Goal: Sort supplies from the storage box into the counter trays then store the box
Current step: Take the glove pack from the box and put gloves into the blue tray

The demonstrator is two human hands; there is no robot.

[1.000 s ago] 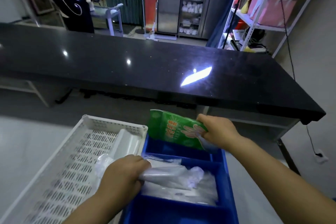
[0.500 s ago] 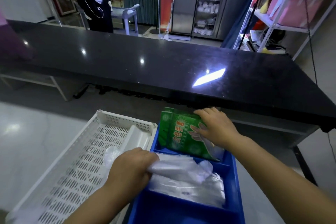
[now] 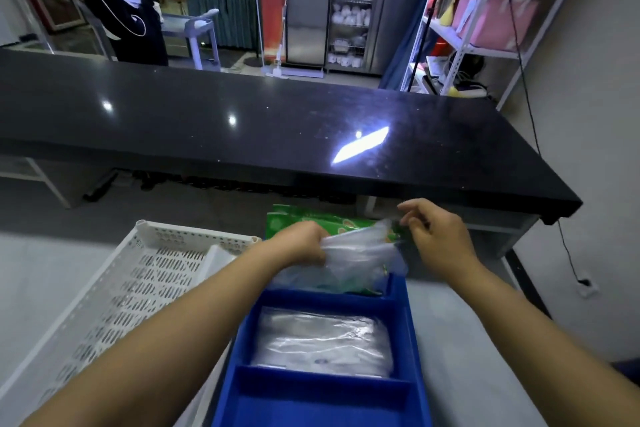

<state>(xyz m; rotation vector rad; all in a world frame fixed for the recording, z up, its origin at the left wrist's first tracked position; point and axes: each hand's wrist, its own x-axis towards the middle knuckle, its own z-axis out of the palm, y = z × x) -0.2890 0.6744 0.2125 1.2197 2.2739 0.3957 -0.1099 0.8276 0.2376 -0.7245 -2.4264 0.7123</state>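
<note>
Clear plastic bags (image 3: 360,253) are going into the blue tray's (image 3: 412,340) far compartment, left hand (image 3: 304,243) clamped on them, right hand (image 3: 436,236) loosely open; sorting is partway, box storage outstanding.

The clear plastic bag (image 3: 360,250) and left hand (image 3: 301,241) hide most of the green packet (image 3: 311,218), whose print is blurred; the blue tray (image 3: 412,340) is cut off at the near edge.
</note>
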